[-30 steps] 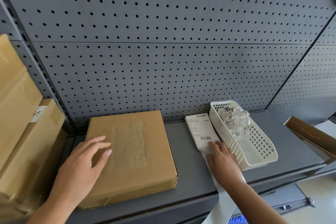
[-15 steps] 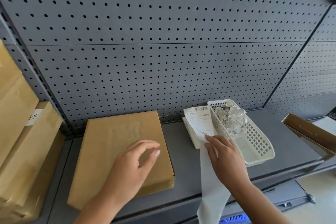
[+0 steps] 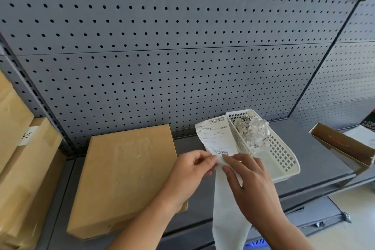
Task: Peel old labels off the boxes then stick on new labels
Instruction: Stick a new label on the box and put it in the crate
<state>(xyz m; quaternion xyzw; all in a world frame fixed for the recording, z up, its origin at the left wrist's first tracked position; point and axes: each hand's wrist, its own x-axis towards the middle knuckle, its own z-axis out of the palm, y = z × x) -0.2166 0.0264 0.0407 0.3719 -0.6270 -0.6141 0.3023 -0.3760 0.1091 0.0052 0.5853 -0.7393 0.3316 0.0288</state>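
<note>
Far left, stacked cartons (image 3: 18, 148) are leaning against the shelf upright, one showing a white tag on its side. Just beside them a flat brown box (image 3: 125, 178) is lying on the grey shelf (image 3: 316, 160), its back edge near the pegboard (image 3: 182, 57). A pale rectangular patch of residue (image 3: 132, 148) is showing on the box top, and no label is sitting on it.

The left hand (image 3: 188, 170) is reaching over the box's right edge with its fingers curled. Its thumb and fingertips are pinching the lower edge of the label (image 3: 218, 138). The label, printed with 2 barcodes, is standing up off the shelf and tilting back, with its right edge leaning against the basket (image 3: 284, 160).

A long white liner (image 3: 229, 219) is hanging down from the label past the front of the shelf. The right hand (image 3: 249, 184) is gripping the liner just below the label, index finger stretched across the front and thumb pressing against it. The 2 hands are nearly touching. Whether the label is already lifting off the liner cannot be told.

The white basket is sitting on the shelf to the right of the hands, with crumpled label scraps (image 3: 251, 130) piling at its back end. Far right, well apart from the basket, an open carton (image 3: 341, 146) is sticking in from the edge.
</note>
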